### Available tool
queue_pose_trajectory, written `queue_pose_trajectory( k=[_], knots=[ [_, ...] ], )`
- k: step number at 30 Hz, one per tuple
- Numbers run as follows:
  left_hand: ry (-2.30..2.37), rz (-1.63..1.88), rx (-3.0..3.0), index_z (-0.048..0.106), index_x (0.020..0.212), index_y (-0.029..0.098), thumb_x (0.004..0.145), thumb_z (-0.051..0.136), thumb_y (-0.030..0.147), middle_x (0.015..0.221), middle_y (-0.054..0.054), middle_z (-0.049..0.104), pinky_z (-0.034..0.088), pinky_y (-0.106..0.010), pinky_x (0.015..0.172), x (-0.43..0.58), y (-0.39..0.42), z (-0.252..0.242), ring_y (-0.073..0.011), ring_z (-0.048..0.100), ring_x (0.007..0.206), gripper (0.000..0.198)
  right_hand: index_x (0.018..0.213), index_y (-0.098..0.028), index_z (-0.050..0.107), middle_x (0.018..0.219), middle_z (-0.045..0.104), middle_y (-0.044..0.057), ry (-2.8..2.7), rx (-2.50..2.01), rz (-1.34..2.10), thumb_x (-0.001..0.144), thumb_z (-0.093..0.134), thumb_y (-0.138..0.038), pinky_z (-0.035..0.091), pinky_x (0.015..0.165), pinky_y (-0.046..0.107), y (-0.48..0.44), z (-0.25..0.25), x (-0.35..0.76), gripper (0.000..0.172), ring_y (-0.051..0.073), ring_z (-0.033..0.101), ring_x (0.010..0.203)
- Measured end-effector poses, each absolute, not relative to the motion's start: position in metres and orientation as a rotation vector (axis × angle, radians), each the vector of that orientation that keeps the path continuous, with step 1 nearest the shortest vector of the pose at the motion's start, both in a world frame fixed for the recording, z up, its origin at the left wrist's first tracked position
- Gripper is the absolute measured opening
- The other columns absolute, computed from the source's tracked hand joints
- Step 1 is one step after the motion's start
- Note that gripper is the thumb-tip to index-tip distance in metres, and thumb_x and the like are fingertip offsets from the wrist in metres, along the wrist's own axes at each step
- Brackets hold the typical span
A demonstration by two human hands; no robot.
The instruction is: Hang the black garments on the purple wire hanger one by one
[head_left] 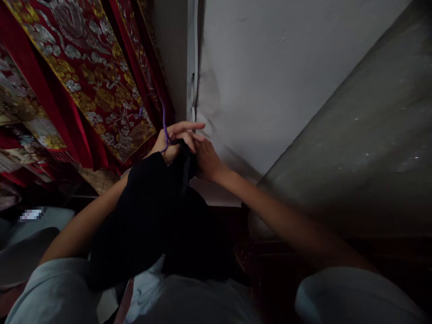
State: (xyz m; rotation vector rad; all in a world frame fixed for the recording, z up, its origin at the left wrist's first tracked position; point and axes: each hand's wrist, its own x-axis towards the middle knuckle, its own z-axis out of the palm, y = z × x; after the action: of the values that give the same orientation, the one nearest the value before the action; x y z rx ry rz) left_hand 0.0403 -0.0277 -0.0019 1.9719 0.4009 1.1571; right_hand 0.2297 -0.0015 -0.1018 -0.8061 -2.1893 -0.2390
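Observation:
A black garment (158, 220) hangs from both of my raised hands down over my left forearm to my chest. My left hand (173, 137) grips its top edge, fingers curled over the cloth, and a thin purple cord or hanger (164, 126) runs up from that hand. My right hand (205, 159) is closed on the same top edge, just right of the left hand. Both hands are held close to a white wall (270, 72).
Red hangings with gold and silver embroidery (94, 76) fill the upper left. A white vertical strip (192, 58) runs up the wall's corner. A grey slanted panel (364, 144) stands at the right. Grey cushions (30, 243) lie at the lower left.

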Motion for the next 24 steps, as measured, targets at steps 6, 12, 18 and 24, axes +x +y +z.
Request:
queue_pose_trajectory(
  k=[6,12,18,24],
  knots=[
    [0.598,0.943,1.944,0.062,0.131,0.017,0.077,0.090,0.034,0.126,-0.012,0.072,0.057,-0.043,0.105,0.004,-0.019,0.015,-0.0284,0.071,0.118,0.063,0.154,-0.016,0.038,0.142,0.053,0.020,-2.087,-1.047,-0.204,0.075,0.071,-0.022,0.043,0.114,0.057,-0.011,-0.109,0.251,0.085,0.038,0.051,0.132],
    [0.796,1.344,1.837,0.071,0.115,0.020,0.097,0.067,0.027,0.120,-0.006,0.074,0.055,-0.042,0.106,-0.048,-0.039,0.055,-0.0235,0.069,0.116,0.019,0.158,-0.016,0.035,0.141,0.048,0.020,-1.737,-1.476,-0.345,0.064,0.077,-0.022,0.040,0.111,0.061,-0.008,-0.086,0.312,0.103,0.042,0.047,0.133],
    [1.038,1.249,2.328,0.073,0.096,0.017,0.096,0.063,0.029,0.090,-0.005,0.073,0.055,-0.035,0.088,-0.008,-0.050,0.023,-0.0197,0.068,0.087,0.016,0.160,-0.017,0.034,0.140,0.049,0.021,-1.689,-1.590,-0.350,0.067,0.080,-0.024,0.038,0.112,0.061,-0.009,-0.048,0.319,0.103,0.042,0.048,0.130],
    [1.456,1.276,2.389,0.056,0.066,0.019,0.091,0.070,0.059,0.066,-0.006,0.058,0.051,-0.035,0.086,0.029,-0.019,-0.033,-0.0289,0.067,0.090,0.049,0.160,-0.017,0.035,0.142,0.048,0.021,-1.865,-1.510,-0.357,0.069,0.083,-0.021,0.036,0.113,0.061,-0.035,-0.022,0.299,0.104,0.042,0.046,0.132]
  ],
)
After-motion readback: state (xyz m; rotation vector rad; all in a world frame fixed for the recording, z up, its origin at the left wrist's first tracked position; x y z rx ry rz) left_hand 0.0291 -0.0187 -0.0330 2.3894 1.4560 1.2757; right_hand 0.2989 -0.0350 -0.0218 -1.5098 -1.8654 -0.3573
